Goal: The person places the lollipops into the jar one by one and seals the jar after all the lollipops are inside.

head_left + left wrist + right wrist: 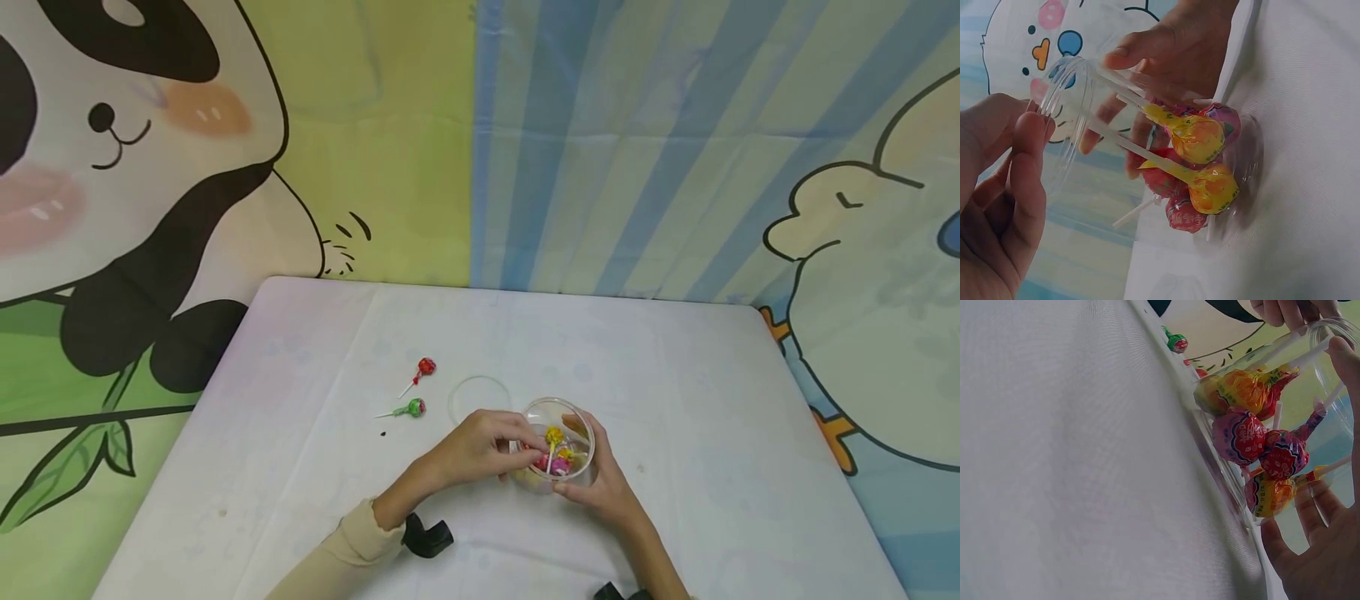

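A clear plastic tub holds several wrapped lollipops, yellow, red and purple, their white sticks leaning toward the mouth. My right hand grips the tub from its right side, thumb and fingers spread round the wall. My left hand is at the left part of the rim, its fingers bent and their tips over the opening. In the left wrist view those fingertips meet at the rim; whether they pinch the rim, a stick or nothing is unclear.
A red lollipop and a green lollipop lie on the white-covered table, left of the tub. Behind the hands lies a clear ring-shaped lid. A cartoon-printed curtain stands behind the table.
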{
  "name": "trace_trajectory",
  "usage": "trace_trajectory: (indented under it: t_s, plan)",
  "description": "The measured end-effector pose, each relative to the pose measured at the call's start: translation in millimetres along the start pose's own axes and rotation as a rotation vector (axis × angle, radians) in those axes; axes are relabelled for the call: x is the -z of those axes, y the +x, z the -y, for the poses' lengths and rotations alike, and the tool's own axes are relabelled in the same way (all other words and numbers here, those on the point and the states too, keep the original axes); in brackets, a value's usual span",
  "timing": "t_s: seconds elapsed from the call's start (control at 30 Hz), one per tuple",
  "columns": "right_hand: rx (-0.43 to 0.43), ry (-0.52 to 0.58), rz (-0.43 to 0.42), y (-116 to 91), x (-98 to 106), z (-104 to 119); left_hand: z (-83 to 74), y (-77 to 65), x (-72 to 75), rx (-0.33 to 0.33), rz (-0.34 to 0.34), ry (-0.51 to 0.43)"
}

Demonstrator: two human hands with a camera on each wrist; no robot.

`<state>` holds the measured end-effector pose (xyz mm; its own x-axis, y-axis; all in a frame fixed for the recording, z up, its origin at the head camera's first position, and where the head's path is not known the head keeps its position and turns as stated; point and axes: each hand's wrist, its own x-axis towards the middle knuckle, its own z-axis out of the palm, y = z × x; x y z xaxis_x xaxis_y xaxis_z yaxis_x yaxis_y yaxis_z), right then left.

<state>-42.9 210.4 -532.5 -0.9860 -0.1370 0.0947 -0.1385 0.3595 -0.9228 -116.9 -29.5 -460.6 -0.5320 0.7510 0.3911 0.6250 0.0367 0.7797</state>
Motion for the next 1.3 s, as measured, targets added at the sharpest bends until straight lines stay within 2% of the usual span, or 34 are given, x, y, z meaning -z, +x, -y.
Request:
trace_trajectory:
  t_s: [0.1,0.2,0.3,0.4,0.53,0.63,0.73,0.8,0.83,0.93,1.03,1.13,1.3]
  plan:
    - [-0.001,0.005,-0.004,-0.6,-0.3,0.3,-3.1,-3.1,1.9,-0.004,-0.021,-0.022]
    - [-0.001,0.014,-0.005,-0.8,-0.9,0.0,-5.5,-12.0,8.2,0.004,-0.080,-0.072]
    - [-0.010,0.022,-0.008,-0.6,-1.0,-0.3,-4.5,-26.8,18.6,0.034,-0.148,-0.102]
    - [-0.025,0.031,-0.011,-0.9,-1.0,-0.3,1.4,-47.3,30.4,0.084,-0.195,-0.080]
    - [-0.039,0.027,-0.012,-1.2,-1.1,1.0,12.6,-82.4,45.1,0.225,-0.251,-0.039]
    - [-0.041,0.016,-0.013,-0.7,-0.7,2.2,18.8,-106.2,55.7,0.411,-0.293,-0.007]
    - [-0.027,0.010,-0.017,0.2,0.6,2.0,22.4,-121.3,66.3,0.614,-0.339,0.092]
    - [-0.011,0.002,-0.020,0.7,1.4,1.6,25.0,-127.0,73.1,0.713,-0.368,0.209]
    - [-0.002,0.001,-0.020,0.9,1.7,1.3,26.4,-128.7,76.2,0.741,-0.378,0.289]
    - [0.014,0.004,-0.021,1.1,1.8,0.9,31.1,-130.8,83.6,0.759,-0.392,0.529]
    - [-0.004,0.010,-0.019,0.4,1.3,1.3,35.2,-129.3,88.3,0.733,-0.385,0.674]
    - [-0.033,0.014,-0.018,-0.4,0.5,2.9,38.7,-126.2,90.9,0.728,-0.358,0.701]
    - [-0.046,0.015,-0.015,-0.9,-1.0,4.6,47.0,-122.2,92.1,0.822,-0.246,0.737]
